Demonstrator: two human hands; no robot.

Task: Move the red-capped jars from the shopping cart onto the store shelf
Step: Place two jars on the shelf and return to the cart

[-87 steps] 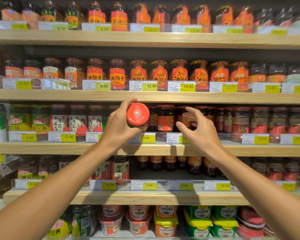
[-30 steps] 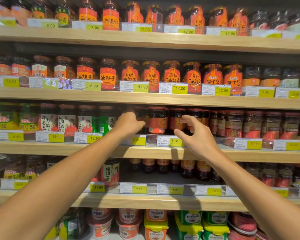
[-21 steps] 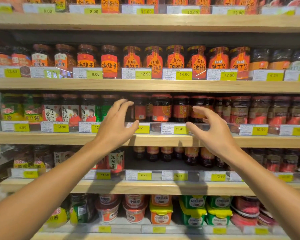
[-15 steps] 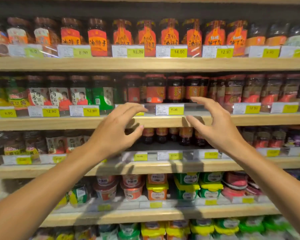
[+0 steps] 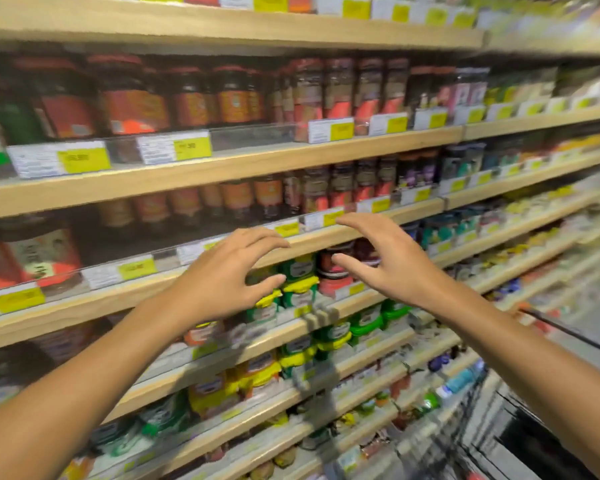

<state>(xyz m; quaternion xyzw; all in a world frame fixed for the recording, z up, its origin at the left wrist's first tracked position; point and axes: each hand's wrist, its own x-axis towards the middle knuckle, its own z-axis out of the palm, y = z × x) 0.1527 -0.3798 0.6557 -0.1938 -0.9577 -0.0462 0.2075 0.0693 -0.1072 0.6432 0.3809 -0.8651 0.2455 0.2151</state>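
Both my hands are empty now, left hand (image 5: 219, 285) and right hand (image 5: 392, 265) spread loose, pulled back from the store shelf (image 5: 222, 168) where the last red-capped jar (image 5: 125, 98) went in. My view has swung right and down toward the shopping cart (image 5: 548, 327), so I judge another pickup comes next. Blurred aisle shelving runs off right.

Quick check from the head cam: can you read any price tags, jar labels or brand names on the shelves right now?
None can be read; the frame is motion-blurred.
Yellow price tags on the shelf edge: digits smeared, unreadable.
Red-capped jars: orange labels, print blurred.
Green-lidded tubs lower down: labels too blurred.
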